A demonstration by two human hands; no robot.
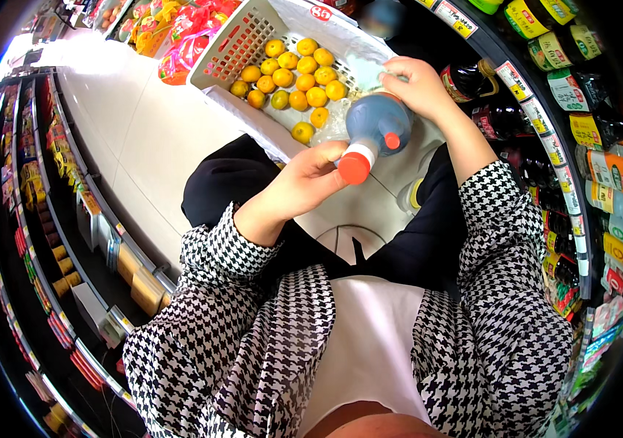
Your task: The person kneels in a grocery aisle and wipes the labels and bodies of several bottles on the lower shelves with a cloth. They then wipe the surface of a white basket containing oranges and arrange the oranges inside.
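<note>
A large plastic bottle (380, 117) of dark liquid, with a red cap and a smaller red stopper on its shoulder, is between my hands, its capped end towards me. My left hand (303, 180) grips the neck beside the cap. At the bottle's far end, my right hand (412, 85) has its fingers around the base, with the thumb and fingertips partly over a pale greenish cloth or wipe (365, 71). Just beyond the bottle lie several small orange citrus fruits (306, 82) in a white perforated plastic basket (218, 60). Clear crumpled plastic (336, 123) lies beside the fruits.
Shelves of dark sauce bottles (555, 175) with price tags curve along the right. Shelves of packaged goods (59, 148) run down the left, across a tiled floor (147, 137). Red and yellow bags (188, 33) stand beyond the basket. A clear container (410, 196) is on the floor near my right leg.
</note>
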